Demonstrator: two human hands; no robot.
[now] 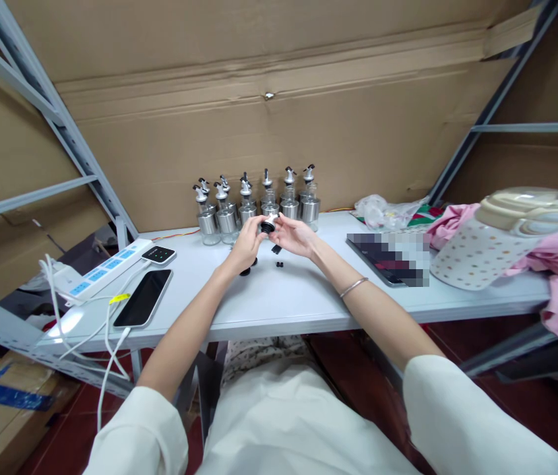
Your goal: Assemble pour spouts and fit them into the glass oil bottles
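Observation:
Both my hands meet over the middle of the table around a pourer stopper (270, 223), white-silver on top with a black ringed base. My left hand (249, 243) pinches it from the left side. The fingers of my right hand (295, 234) close on its upper right part. Just behind stand several glass oil bottles (228, 220) with steel sleeves, topped with similar pourers. Small black parts (279, 264) and a black piece (276, 249) lie on the table below my hands. Near my left wrist are round black pieces (245, 271), partly hidden.
On the left are a power strip (111, 267), a small black device (159, 254) and a phone (144, 298) with white cables. To the right lie a blurred-out tablet (382, 257), a plastic bag (382, 211), a dotted tumbler (487, 244) and pink cloth (541, 257). Cardboard (269, 145) backs the table.

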